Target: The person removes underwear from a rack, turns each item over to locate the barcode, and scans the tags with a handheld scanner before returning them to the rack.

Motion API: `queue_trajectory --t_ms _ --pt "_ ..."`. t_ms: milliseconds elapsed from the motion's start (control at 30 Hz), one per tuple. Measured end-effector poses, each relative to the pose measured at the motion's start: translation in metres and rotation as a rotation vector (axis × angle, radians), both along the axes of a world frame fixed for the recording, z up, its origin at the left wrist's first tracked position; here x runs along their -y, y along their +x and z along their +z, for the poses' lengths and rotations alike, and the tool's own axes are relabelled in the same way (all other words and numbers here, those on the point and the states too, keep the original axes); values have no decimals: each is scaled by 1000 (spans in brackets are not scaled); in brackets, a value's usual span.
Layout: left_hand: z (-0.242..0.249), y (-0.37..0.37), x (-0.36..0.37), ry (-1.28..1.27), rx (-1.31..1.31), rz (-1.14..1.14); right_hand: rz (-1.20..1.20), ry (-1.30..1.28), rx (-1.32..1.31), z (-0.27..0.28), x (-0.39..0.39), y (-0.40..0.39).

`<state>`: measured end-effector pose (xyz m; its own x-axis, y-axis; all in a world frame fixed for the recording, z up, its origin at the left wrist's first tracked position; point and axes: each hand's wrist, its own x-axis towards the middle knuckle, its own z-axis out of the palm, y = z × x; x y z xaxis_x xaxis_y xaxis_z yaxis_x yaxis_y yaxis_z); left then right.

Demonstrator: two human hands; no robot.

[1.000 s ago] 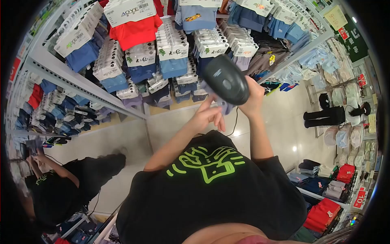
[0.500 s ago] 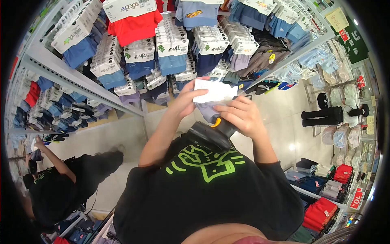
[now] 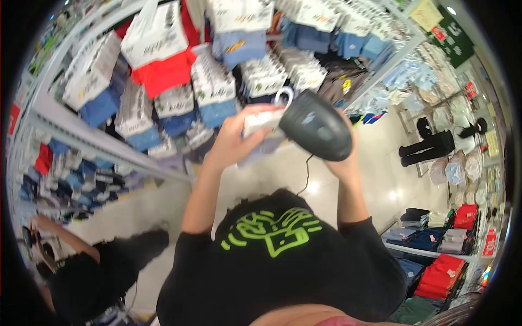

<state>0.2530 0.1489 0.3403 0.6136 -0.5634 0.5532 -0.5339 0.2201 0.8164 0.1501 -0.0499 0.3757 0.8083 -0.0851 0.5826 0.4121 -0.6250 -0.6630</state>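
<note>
A black barcode scanner (image 3: 318,127) is gripped in my right hand (image 3: 343,167), whose fingers are mostly hidden behind it. The scanner's head points left, right up against a white packaging card (image 3: 263,123) with a white hanger hook (image 3: 284,95) on top. My left hand (image 3: 234,138) pinches that card, thumb in front and fingers behind. Pale lilac cloth hangs below the card, partly blurred. From the scanner a thin dark cable (image 3: 306,176) runs down toward my shirt.
Racks of carded blue garments (image 3: 217,113) and red garments (image 3: 163,73) stand ahead. A mirror on the left shows a person's reflection (image 3: 87,271). Folded red clothes (image 3: 439,277) lie on shelves at the lower right. Black trousers (image 3: 427,148) hang on a display farther right.
The scanner has risen from low near my chest and turned to face the card. My right hand has left the garment. The card has tilted and shifted slightly left.
</note>
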Motion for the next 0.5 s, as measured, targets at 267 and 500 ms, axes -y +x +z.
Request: queue_trajectory --t_ms 267,500 --pt "-10 -1 0 -17 109 -114 149 75 -64 -3 -3 4" --pt "13 8 -28 101 334 379 140 -89 100 -1 9 10"
